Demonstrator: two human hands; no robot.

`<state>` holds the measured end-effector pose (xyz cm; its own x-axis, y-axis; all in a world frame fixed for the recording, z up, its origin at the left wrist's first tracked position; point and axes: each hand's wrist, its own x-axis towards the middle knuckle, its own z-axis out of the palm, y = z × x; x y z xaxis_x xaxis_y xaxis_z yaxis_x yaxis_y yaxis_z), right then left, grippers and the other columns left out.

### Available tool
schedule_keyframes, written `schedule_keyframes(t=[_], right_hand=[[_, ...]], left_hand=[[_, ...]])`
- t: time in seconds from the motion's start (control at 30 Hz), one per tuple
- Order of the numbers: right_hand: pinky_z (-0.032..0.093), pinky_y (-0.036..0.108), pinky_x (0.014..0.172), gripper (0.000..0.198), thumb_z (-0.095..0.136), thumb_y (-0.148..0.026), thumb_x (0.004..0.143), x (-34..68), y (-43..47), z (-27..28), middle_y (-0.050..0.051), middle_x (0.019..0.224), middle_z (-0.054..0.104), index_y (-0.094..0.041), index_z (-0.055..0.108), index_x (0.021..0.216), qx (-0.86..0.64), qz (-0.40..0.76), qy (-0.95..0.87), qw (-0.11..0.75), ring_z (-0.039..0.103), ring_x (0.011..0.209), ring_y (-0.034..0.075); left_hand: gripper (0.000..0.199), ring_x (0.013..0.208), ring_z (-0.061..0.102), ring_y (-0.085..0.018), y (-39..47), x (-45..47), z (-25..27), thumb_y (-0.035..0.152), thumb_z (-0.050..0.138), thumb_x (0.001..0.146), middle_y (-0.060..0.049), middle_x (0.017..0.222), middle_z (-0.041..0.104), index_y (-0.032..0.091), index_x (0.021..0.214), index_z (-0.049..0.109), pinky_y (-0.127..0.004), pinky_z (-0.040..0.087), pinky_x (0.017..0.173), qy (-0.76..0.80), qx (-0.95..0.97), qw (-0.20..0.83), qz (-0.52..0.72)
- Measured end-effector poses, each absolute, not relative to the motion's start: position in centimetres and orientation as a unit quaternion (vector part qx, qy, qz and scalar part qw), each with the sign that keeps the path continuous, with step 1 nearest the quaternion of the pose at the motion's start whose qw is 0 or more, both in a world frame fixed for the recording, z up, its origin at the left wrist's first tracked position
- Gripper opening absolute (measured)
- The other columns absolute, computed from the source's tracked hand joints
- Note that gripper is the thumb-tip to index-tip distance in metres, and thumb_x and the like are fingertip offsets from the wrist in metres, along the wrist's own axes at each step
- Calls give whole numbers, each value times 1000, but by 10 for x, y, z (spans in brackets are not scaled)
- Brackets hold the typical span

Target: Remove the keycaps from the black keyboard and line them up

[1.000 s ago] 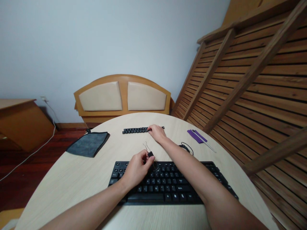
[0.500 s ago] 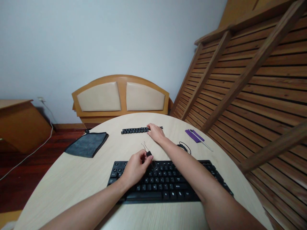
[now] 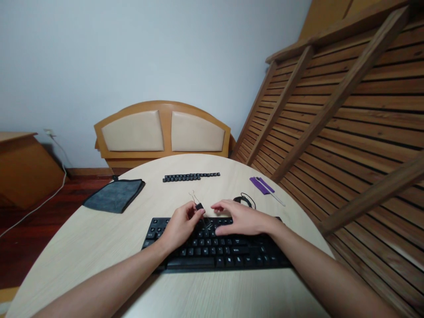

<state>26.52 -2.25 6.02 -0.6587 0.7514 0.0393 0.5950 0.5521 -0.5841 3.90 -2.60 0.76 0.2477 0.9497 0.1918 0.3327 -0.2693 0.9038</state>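
Observation:
My left hand point(image 3: 180, 225) is closed on a wire keycap puller point(image 3: 199, 206) with a black middle grip. One pair of its wire ends points up and away; the other reaches down over the black keyboard point(image 3: 190, 264). Just right of it, my right hand point(image 3: 243, 218) hovers over the keyboard's upper rows, thumb and fingers apart, with nothing visible between them. Several loose black keycaps point(image 3: 182, 177) lie in two rows farther back on the table. My hands hide part of the keyboard's top and right side.
A grey cloth pouch point(image 3: 114, 196) lies at the left of the round table point(image 3: 82, 251). On the right are a coiled black cable point(image 3: 245, 201), a purple cloth strip point(image 3: 260, 185) and a thin light stick point(image 3: 276, 198). Wooden slats point(image 3: 364, 154) lean beyond the table's right edge.
My right hand has drawn back from the keycap rows to the keyboard and its fingers have opened. My left hand still grips the keycap puller. The view has shifted slightly.

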Motion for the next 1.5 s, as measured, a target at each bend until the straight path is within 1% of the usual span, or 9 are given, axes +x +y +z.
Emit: schedule_keyframes(t=[0.1,0.2,0.43,0.67,0.9,1.1,1.27,1.33,1.5], right_hand=[[40,39,102,80,79,-54,66,274,-43,52,9,127,55,-23,50,133,-376,282,-873,133,51,119,26],[38,39,104,74,79,-51,67,271,-47,40,8,125,55,-23,53,130,-378,268,-870,167,48,120,25],[42,36,99,66,80,-54,65,251,-45,29,7,120,60,-21,59,119,-380,241,-865,220,52,113,24],[41,38,98,58,76,-52,71,246,-57,29,6,119,64,-21,60,117,-400,194,-865,234,55,111,23],[41,37,100,45,74,-44,78,245,-63,29,6,123,62,-22,63,116,-422,210,-850,234,53,115,23],[41,39,100,43,72,-46,79,244,-63,28,8,123,61,-22,64,114,-421,211,-849,238,53,116,25],[42,38,100,26,63,-36,88,243,-63,25,7,119,63,-21,65,110,-427,194,-846,253,54,113,23],[42,38,100,23,60,-32,90,242,-63,24,7,119,64,-21,65,110,-428,188,-845,257,54,114,22],[43,37,99,20,61,-30,90,239,-65,22,6,117,65,-22,66,107,-444,179,-836,269,56,111,21]], left_hand=[[29,67,56,-17,-26,39,9,43,54,90,-1,70,61,17,77,56,-27,40,61,467,689,383,400],[29,67,57,-17,-29,39,17,43,54,90,-1,71,62,17,78,56,-27,40,61,464,697,377,396],[26,71,59,-18,-35,40,32,41,49,93,-2,77,64,18,83,57,-28,43,65,445,724,367,378],[26,71,57,-18,-32,39,19,40,48,94,0,73,60,18,80,53,-27,42,66,430,723,374,390],[26,71,55,-17,-30,39,19,38,49,93,0,72,59,17,78,56,-27,42,69,407,720,406,387],[25,67,50,-16,-39,40,23,36,52,92,1,68,55,18,74,54,-25,37,63,393,783,337,344],[25,66,53,-16,-47,41,28,34,54,92,0,69,58,19,73,53,-25,36,61,403,816,267,315],[24,64,55,-17,-46,41,26,36,53,92,0,69,61,19,74,53,-26,37,60,422,799,281,324],[23,68,64,-19,-38,40,17,38,53,92,-1,71,67,20,78,51,-27,44,63,429,732,390,357]])
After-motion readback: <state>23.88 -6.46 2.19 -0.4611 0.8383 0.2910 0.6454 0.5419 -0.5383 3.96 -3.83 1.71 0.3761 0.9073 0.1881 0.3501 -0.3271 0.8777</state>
